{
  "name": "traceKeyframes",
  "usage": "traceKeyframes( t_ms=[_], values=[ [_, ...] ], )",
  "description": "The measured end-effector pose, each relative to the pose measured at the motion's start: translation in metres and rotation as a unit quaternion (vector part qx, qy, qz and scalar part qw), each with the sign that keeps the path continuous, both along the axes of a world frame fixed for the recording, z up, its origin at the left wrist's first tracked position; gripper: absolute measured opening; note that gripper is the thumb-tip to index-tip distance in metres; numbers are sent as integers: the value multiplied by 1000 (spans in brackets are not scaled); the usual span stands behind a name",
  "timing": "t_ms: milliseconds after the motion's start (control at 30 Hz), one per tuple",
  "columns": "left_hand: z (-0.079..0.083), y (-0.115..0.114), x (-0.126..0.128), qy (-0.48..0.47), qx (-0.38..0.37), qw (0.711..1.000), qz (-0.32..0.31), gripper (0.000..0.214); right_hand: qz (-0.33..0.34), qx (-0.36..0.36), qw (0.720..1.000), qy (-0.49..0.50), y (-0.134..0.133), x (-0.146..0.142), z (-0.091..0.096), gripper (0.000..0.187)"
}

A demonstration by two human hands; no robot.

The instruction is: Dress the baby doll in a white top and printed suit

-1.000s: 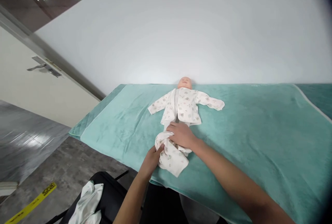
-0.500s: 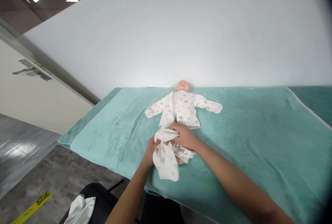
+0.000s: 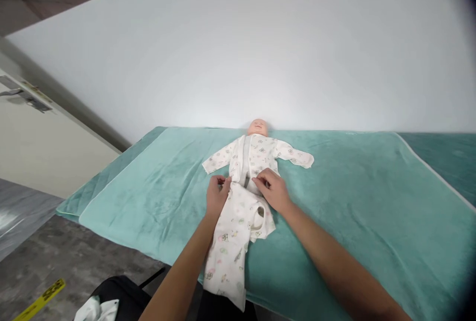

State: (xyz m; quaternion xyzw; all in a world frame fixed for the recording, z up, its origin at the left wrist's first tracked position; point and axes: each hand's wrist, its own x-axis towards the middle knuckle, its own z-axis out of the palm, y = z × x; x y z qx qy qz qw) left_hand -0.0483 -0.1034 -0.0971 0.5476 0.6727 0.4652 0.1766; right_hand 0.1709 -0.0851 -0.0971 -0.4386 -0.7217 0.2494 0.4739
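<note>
A baby doll (image 3: 258,126) lies on its back on a teal towel (image 3: 349,187), wearing a white printed jacket (image 3: 260,155) with both sleeves spread out. White printed baby trousers (image 3: 232,234) lie over the doll's lower half, one leg hanging past the near edge of the towel. My left hand (image 3: 216,196) pinches the trousers' waistband at the doll's left hip. My right hand (image 3: 273,190) pinches the waistband on the other side, fingers closed on the cloth just below the jacket's hem.
The towel covers a long table against a plain white wall. At the lower left stands a black chair (image 3: 115,296) with a white cloth (image 3: 94,308) on it. A yellow strip (image 3: 39,301) runs along the grey floor. A door with a handle is at the far left.
The bunched trousers have been drawn out lengthwise, and one leg now hangs over the table edge. Both hands moved up to the doll's waist and apart, to either side of the waistband.
</note>
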Motion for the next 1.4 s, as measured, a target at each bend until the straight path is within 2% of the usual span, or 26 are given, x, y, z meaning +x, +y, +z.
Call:
traceKeyframes(
  t_ms=[67, 133, 233, 333, 400, 433, 467, 533, 600, 733, 833, 900, 967, 1067, 1133, 1233, 1400],
  values=[
    [-1, 2, -1, 69, 50, 996, -27, 34, -36, 36, 997, -61, 3, 3, -1, 30],
    [2, 8, 4, 113, 65, 989, -64, 36, -59, 64, 989, -121, 3, 4, 0, 39],
    [16, 20, 19, 125, 36, 989, -72, 23, -76, 85, 978, -175, 0, 4, 2, 28],
    [31, 25, 23, 57, -12, 998, 17, 10, -44, 82, 985, -145, 1, 7, -2, 25],
    [37, 26, 10, 9, -38, 996, 78, 9, -39, 34, 997, -61, 6, 12, -10, 28],
    [37, 25, -1, -3, -47, 994, 97, 9, -58, -3, 998, -1, 9, 16, -15, 29],
    [35, 25, -14, -7, -54, 992, 111, 9, -90, -41, 993, 64, 13, 22, -20, 32],
    [27, 23, -38, -6, -64, 989, 132, 11, -167, -96, 966, 175, 16, 40, -29, 37],
    [15, 20, -57, 6, -67, 987, 146, 15, -233, -118, 942, 209, 13, 65, -35, 43],
    [-7, 13, -62, 67, -39, 990, 114, 19, -357, -132, 921, 77, -14, 111, -29, 46],
    [-12, 6, -53, 121, -7, 992, 46, 16, -403, -115, 908, -21, -35, 117, -19, 42],
    [-13, 2, -49, 192, 25, 981, -1, 15, -370, -70, 924, -72, -42, 109, -14, 37],
    [-13, 1, -49, 266, 58, 962, -36, 19, -308, -14, 944, -120, -44, 98, -11, 32],
    [-18, 2, -52, 306, 79, 945, -83, 24, -234, 25, 960, -152, -44, 85, -8, 26],
    [-23, 4, -54, 309, 82, 941, -110, 27, -182, 2, 973, -143, -45, 76, -4, 25],
    [-31, 5, -55, 314, 83, 935, -141, 27, -68, -75, 987, -125, -45, 59, 0, 26],
    [-29, -3, -52, 256, 100, 941, -197, 27, 65, -175, 981, -48, -45, 29, -1, 23]
  ],
)
